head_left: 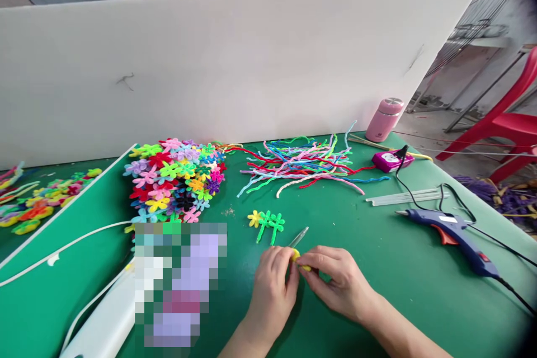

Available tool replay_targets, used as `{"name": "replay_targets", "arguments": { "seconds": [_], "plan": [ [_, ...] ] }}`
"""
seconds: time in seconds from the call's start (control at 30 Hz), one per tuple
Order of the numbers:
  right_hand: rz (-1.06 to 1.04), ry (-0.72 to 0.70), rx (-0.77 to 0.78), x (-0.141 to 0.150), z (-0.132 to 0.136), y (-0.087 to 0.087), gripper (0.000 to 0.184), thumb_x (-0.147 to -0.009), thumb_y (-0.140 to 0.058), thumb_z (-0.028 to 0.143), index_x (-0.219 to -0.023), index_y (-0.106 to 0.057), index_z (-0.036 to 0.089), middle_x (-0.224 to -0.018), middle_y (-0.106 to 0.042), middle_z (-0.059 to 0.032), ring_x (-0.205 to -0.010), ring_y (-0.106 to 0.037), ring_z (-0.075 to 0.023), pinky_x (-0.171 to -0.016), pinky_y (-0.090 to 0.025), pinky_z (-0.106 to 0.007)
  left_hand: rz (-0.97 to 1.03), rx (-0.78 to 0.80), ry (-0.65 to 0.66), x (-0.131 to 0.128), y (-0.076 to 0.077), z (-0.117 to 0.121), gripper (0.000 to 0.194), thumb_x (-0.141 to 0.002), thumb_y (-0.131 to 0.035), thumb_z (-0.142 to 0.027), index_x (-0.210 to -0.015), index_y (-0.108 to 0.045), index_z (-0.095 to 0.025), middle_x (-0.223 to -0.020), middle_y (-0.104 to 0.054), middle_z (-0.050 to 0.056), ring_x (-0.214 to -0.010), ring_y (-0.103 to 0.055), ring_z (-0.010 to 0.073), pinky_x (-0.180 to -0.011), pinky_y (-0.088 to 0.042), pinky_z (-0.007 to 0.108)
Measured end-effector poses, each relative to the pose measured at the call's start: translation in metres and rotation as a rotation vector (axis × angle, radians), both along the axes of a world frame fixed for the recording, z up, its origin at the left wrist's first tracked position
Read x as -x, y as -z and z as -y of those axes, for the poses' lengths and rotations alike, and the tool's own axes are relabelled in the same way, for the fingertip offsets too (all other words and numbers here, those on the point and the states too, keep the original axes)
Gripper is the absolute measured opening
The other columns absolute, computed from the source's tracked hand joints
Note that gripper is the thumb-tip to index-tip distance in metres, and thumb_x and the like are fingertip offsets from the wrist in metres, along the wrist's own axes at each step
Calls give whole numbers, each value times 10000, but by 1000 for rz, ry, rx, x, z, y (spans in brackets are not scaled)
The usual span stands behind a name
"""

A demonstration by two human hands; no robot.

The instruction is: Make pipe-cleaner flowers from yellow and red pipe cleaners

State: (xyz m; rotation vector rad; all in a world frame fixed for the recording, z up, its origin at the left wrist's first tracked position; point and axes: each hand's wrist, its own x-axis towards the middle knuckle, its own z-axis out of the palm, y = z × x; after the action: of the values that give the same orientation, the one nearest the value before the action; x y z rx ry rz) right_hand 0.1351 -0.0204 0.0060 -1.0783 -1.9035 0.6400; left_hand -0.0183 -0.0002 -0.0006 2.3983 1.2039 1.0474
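Near the front middle of the table, my left hand (pixel 273 285) and my right hand (pixel 344 277) meet with fingers pinched on a small yellow pipe cleaner piece (pixel 296 255). My fingers cover much of its shape. Just beyond my left fingers, a slim clear pointed stick (pixel 300 236) lies on the green table (pixel 235 268). Farther back are two green pipe cleaner flowers (pixel 277 222) with twisted stems, and a yellow flower (pixel 254 218) touches them on the left.
Many-coloured pipe cleaner flowers (pixel 168 179) are heaped at left, loose pipe cleaners (pixel 302 162) at the back. A blue glue gun (pixel 453 232), glue sticks (pixel 406 197), a magenta box (pixel 390 161) and a pink bottle (pixel 384 120) stand or lie right. A white panel (pixel 235 67) closes the back.
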Motion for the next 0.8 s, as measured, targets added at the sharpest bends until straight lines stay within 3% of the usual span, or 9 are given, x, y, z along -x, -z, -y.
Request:
{"name": "replay_targets", "arguments": {
  "seconds": [0.13, 0.27, 0.57, 0.67, 0.8],
  "plan": [
    [-114, 27, 56, 5, 1, -1, 190, -819, -493, 137, -943, -624, 199, -811, -670, -66, -700, -607, -153, -625, -475, -239, 66, 5, -30, 1, -4, -2, 144, -790, -454, -72, -835, -514, -194, -713, -604, 29, -674, -587, 165, -607, -497, 279],
    [-211, 114, 137, 4, 0, -1, 102, -808, -540, 174, -855, -630, 179, -735, -666, -47, -635, -603, -142, -608, -475, -230, 145, 97, 14, 1, -9, -3, 148, -780, -474, -72, -850, -525, -191, -719, -606, 18, -631, -587, 144, -564, -495, 242],
    [-663, 86, 573, 5, -1, 5, 169, -803, -588, 331, -826, -582, 164, -734, -662, -42, -681, -633, -160, -631, -491, -250, 193, 126, 34, 3, -13, -3, 131, -794, -478, -85, -844, -553, -180, -857, -560, 58, -791, -574, 159, -674, -496, 265],
    [-722, 79, 614, 6, -3, 6, 173, -793, -605, 330, -817, -582, 160, -693, -652, -29, -662, -626, -145, -617, -481, -237, 208, 125, 34, 4, -12, -3, 125, -779, -490, -82, -820, -556, -179, -861, -568, 54, -809, -574, 162, -701, -490, 272],
    [-753, 64, 610, 5, -3, 7, 158, -781, -628, 309, -831, -599, 163, -717, -654, -23, -668, -620, -131, -636, -477, -232, 309, 296, 38, 4, -9, -5, 88, -772, -502, -96, -760, -543, -173, -803, -574, 37, -742, -578, 147, -638, -488, 238]
  ]
}}
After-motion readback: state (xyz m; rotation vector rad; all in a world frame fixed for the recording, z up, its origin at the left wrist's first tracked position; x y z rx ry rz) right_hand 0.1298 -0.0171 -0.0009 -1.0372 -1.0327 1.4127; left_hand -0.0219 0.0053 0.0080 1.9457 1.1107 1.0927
